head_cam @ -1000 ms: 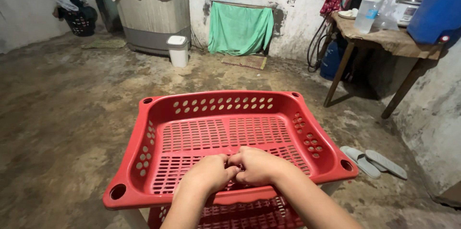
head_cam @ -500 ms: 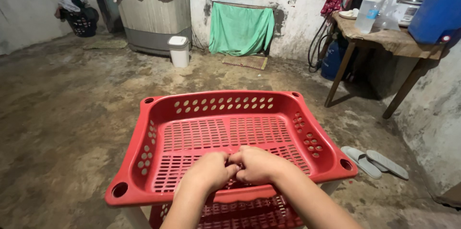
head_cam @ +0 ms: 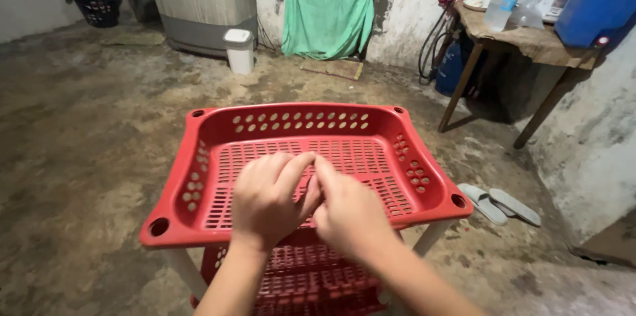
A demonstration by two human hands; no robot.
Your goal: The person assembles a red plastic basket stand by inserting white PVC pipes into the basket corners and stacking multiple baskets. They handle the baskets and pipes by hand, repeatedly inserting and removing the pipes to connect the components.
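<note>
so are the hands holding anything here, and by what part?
Cannot tell. The left hand and right hand meet fingertip to fingertip over the red perforated tray; anything pinched between them is hidden.

Both hands sit higher over the red basket (head_cam: 298, 157) than a second ago: then they rested low at its near rim, knuckles together; now the left hand (head_cam: 268, 200) and right hand (head_cam: 348, 213) are raised above the slotted floor, fingertips meeting in a pinch (what they pinch, if anything, cannot be made out). The camera has tipped down and moved closer, so the lower red tier (head_cam: 298, 279) and its white legs show more.
</note>
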